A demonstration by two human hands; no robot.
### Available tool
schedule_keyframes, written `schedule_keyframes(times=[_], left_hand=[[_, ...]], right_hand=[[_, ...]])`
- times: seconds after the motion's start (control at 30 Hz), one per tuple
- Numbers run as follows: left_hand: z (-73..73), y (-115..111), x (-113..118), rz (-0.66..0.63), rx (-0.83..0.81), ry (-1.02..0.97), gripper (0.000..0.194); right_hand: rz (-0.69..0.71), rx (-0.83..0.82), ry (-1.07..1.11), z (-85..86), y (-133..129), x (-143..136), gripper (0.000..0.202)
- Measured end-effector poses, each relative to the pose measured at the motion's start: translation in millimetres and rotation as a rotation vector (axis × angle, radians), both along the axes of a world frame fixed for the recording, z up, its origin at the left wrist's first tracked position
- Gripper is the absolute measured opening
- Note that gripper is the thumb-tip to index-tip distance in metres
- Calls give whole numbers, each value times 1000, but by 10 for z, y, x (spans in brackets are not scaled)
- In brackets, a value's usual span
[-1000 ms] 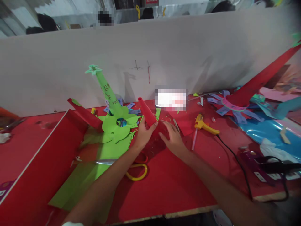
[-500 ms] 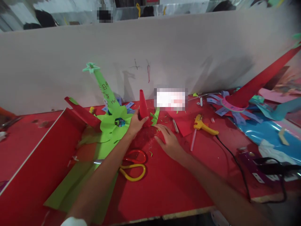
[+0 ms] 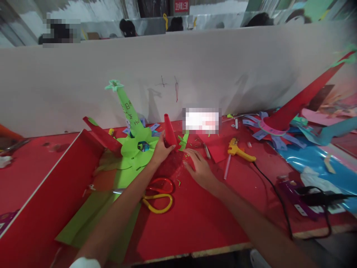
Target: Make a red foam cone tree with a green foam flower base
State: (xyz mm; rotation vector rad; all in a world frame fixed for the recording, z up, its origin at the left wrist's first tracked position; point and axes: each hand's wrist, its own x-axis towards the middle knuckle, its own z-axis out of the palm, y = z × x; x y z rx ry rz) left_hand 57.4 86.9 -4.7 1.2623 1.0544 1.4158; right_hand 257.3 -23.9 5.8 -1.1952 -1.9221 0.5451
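Note:
My left hand (image 3: pixel 161 149) is closed around the lower part of a small red cone (image 3: pixel 169 130), which stands almost upright on the table. To its right, my right hand (image 3: pixel 199 166) rests low over the red tabletop with fingers apart and nothing in them. Scissors with red and yellow handles (image 3: pixel 158 203) lie under my left forearm, which covers part of the blades. Left of the cone are a flower-shaped green paper piece (image 3: pixel 136 158) and a green paper cone (image 3: pixel 127 108) with a star on top. Behind my right fingers lies a fringed green scrap (image 3: pixel 183 140).
A yellow glue gun (image 3: pixel 240 150) with a black cord lies to the right. Beyond it are a large red cone (image 3: pixel 301 96), blue sheeting (image 3: pixel 304 158) and a purple box (image 3: pixel 299 199). A red board (image 3: pixel 52 186) stands at left; a pale partition (image 3: pixel 111 59) runs behind.
The view has shifted slightly, so the scene sits a little lower. My left hand stays on the red cone, and my right hand keeps nearly the same place.

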Motion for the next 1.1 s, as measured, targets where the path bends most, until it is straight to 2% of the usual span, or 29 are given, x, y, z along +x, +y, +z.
schedule_keyframes(times=[0.1, 0.2, 0.33, 0.43, 0.53, 0.6, 0.67, 0.83, 0.93, 1.0, 1.1], left_hand=[[3, -87, -55, -2, 29, 9, 79], [-14, -267, -200, 79, 92, 152, 77], [6, -579, -598, 211, 194, 508, 51], [90, -708, -990, 438, 229, 702, 40], [172, -691, -1312, 666, 233, 791, 43], [189, -643, -1431, 767, 224, 817, 45], [171, -603, -1474, 765, 179, 839, 46], [104, -593, -1446, 651, 15, 855, 54], [145, -624, -1447, 690, -24, 872, 34], [220, -657, -1445, 771, 51, 853, 17], [373, -751, -1372, 919, 299, 799, 13]], right_hand=[[9, 18, 1, 16, -26, -17, 45], [37, 52, -4, 14, -46, -35, 46], [66, 90, -24, 3, -86, -77, 45], [88, 117, -41, 14, -125, -113, 44], [114, 142, -55, 30, -156, -132, 42], [128, 158, -61, 31, -169, -134, 41], [134, 172, -65, 26, -176, -130, 40], [150, 196, -73, 23, -175, -121, 37], [153, 199, -73, 30, -160, -115, 35], [152, 201, -61, 32, -147, -113, 32], [165, 196, 6, 29, -137, -119, 28]])
